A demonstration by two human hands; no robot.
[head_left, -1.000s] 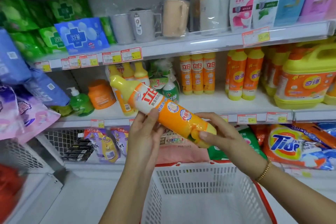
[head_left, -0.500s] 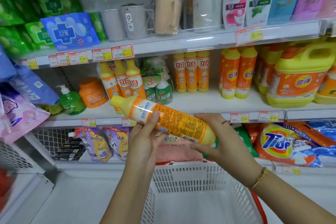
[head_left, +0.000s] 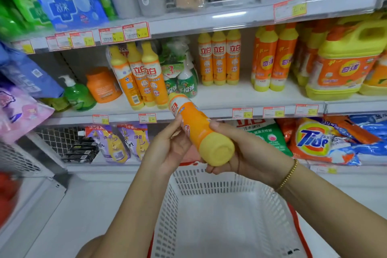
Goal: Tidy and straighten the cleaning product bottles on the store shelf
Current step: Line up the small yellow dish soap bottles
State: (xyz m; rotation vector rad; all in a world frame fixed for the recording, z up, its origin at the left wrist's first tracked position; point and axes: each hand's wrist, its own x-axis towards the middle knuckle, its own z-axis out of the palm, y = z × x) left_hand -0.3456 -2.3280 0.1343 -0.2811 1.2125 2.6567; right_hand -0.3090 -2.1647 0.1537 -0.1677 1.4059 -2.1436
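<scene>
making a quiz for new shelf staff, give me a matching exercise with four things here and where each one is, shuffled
Things:
1. orange plastic bottle with yellow base
2. clear green pump bottle
3. blue soft pack with white cross
4. white perforated plastic basket

Places:
A. top shelf
B. gripped by left hand and right hand
C. lowest, nearest the camera
D. middle shelf, left part

Pairs: 1-B, 2-D, 3-A, 4-C

The bottle [head_left: 195, 130] at the centre of the frame is orange with a pale yellow base and a white band near its neck. Above it, three bottles [head_left: 218, 58] in a row are orange with yellow tops. At lower centre the basket [head_left: 209, 182] is white, patterned with slots, its rim red. At upper left, a pack [head_left: 69, 4] is blue with a white cross. The pump bottle [head_left: 78, 96] at left is green.
</scene>
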